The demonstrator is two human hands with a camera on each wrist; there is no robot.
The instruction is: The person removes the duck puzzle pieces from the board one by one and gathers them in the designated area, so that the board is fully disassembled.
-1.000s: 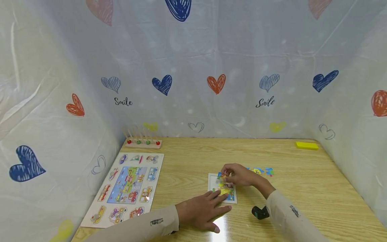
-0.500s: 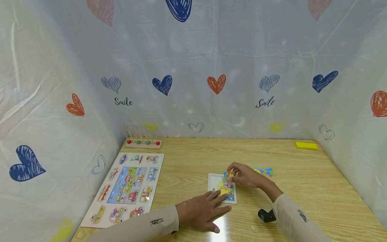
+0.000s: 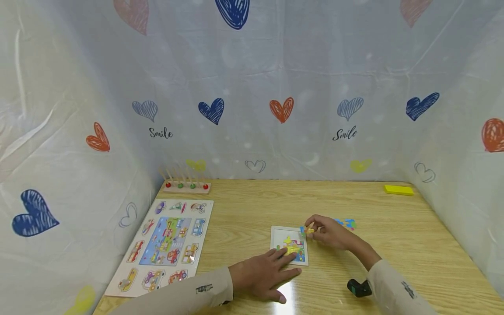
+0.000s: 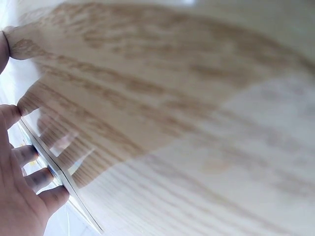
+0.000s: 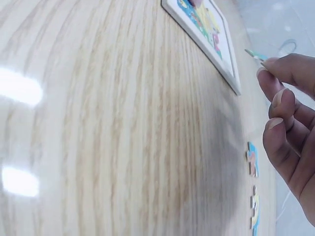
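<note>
A small white-framed jigsaw puzzle [image 3: 279, 234] lies on the table, its lower right part filled with colourful pieces and its upper left bare. My left hand [image 3: 264, 274] rests with spread fingers on its lower edge; in the left wrist view those fingers [image 4: 40, 178] lie over the frame. Just past the puzzle's upper right corner, my right hand [image 3: 332, 234] pinches a blue and orange puzzle piece [image 3: 305, 230] between thumb and fingertips. The right wrist view shows that piece [image 5: 255, 55] nearly edge-on, held above the table.
Loose puzzle pieces [image 3: 349, 224] lie behind the right hand. On the left is a large vehicle picture board [image 3: 208, 210], with a wooden peg stand [image 3: 187, 188] behind it. A yellow block [image 3: 399, 190] sits at the back right. Heart-printed sheets wall the table's back and sides.
My right hand has moved right with the pinched piece, from over the puzzle's upper part to its upper right corner. The left hand has stayed in place.
</note>
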